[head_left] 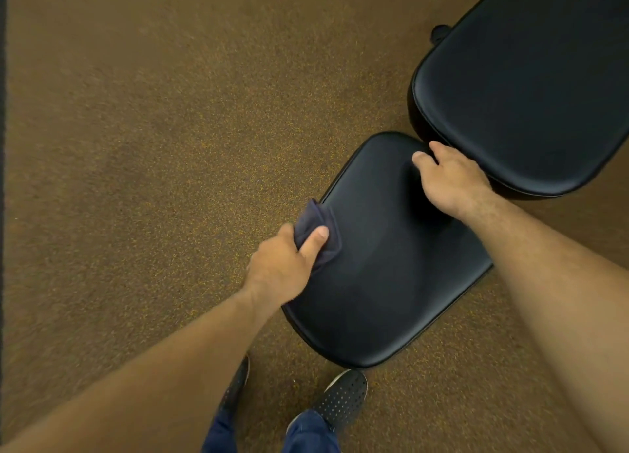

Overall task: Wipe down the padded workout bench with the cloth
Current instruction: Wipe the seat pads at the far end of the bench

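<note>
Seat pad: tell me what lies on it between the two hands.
Head view: only bare black seat pad lies between the left hand, holding the cloth, and the right hand.

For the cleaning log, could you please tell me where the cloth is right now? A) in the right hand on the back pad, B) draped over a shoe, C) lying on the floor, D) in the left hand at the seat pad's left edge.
D: the left hand pinches the dark cloth against the seat pad at its left edge.
</note>
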A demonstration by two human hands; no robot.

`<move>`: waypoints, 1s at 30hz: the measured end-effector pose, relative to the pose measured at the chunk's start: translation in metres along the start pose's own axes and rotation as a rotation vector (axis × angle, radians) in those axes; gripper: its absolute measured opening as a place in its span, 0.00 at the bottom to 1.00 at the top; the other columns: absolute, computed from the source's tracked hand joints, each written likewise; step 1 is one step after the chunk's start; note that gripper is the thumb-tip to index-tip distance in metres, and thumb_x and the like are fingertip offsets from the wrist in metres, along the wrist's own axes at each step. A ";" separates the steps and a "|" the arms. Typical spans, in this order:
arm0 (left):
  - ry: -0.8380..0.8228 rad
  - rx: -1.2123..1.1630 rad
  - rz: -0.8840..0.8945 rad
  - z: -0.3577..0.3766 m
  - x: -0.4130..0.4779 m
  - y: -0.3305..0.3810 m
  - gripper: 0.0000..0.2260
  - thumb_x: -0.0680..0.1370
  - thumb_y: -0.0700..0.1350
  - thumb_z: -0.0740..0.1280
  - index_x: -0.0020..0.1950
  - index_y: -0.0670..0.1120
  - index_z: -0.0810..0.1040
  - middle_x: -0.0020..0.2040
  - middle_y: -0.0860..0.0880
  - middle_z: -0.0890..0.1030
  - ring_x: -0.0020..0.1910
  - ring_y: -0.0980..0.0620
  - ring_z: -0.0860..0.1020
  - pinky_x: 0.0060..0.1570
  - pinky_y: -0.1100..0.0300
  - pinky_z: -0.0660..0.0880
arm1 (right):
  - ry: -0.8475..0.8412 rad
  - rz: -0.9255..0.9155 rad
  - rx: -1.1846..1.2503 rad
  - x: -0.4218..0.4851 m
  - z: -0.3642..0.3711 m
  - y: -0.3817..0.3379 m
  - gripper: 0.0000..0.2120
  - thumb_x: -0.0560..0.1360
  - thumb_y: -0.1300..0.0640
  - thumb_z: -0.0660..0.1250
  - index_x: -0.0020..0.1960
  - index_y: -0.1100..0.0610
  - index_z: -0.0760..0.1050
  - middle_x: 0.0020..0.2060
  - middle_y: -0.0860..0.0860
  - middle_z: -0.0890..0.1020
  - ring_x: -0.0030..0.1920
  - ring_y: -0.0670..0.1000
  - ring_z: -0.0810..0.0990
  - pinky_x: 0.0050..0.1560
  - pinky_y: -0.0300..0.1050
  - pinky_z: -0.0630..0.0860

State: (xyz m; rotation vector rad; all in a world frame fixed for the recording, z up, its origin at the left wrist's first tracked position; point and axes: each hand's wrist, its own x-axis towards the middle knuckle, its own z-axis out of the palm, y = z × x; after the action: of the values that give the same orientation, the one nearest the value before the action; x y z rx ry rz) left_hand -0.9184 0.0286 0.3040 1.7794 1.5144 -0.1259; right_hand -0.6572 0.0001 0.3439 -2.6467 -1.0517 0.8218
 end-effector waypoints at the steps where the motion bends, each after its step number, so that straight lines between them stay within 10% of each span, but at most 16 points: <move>1: -0.029 -0.048 -0.029 -0.002 0.007 0.002 0.29 0.74 0.70 0.53 0.61 0.49 0.75 0.56 0.45 0.80 0.55 0.40 0.77 0.57 0.49 0.73 | 0.005 -0.003 -0.008 -0.001 0.002 0.000 0.29 0.80 0.41 0.49 0.78 0.52 0.54 0.77 0.49 0.58 0.76 0.54 0.55 0.74 0.55 0.52; 14: 0.252 -0.081 0.110 0.040 -0.065 -0.014 0.37 0.74 0.66 0.60 0.76 0.52 0.51 0.71 0.48 0.63 0.68 0.47 0.65 0.63 0.49 0.69 | 0.059 -0.059 -0.069 -0.016 0.012 0.009 0.30 0.81 0.42 0.47 0.78 0.56 0.51 0.78 0.50 0.54 0.77 0.51 0.49 0.75 0.59 0.45; 24: 0.120 -0.631 -0.260 0.018 -0.007 -0.011 0.25 0.77 0.64 0.55 0.62 0.47 0.77 0.58 0.43 0.80 0.57 0.41 0.77 0.61 0.47 0.72 | 0.084 -0.176 0.004 -0.113 0.042 0.007 0.27 0.82 0.46 0.48 0.78 0.56 0.52 0.77 0.49 0.55 0.77 0.48 0.45 0.75 0.53 0.42; 30: 0.319 -0.544 -0.081 0.062 -0.085 -0.011 0.26 0.81 0.55 0.55 0.77 0.49 0.56 0.74 0.43 0.64 0.71 0.43 0.64 0.68 0.55 0.61 | 0.076 -0.193 0.059 -0.148 0.066 0.000 0.26 0.82 0.47 0.48 0.78 0.55 0.53 0.78 0.48 0.55 0.77 0.48 0.45 0.75 0.52 0.41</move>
State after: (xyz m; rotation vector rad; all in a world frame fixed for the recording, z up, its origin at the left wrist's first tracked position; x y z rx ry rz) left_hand -0.9281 -0.0771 0.3013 1.3397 1.6434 0.5073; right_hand -0.7827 -0.1025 0.3524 -2.4596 -1.2193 0.6952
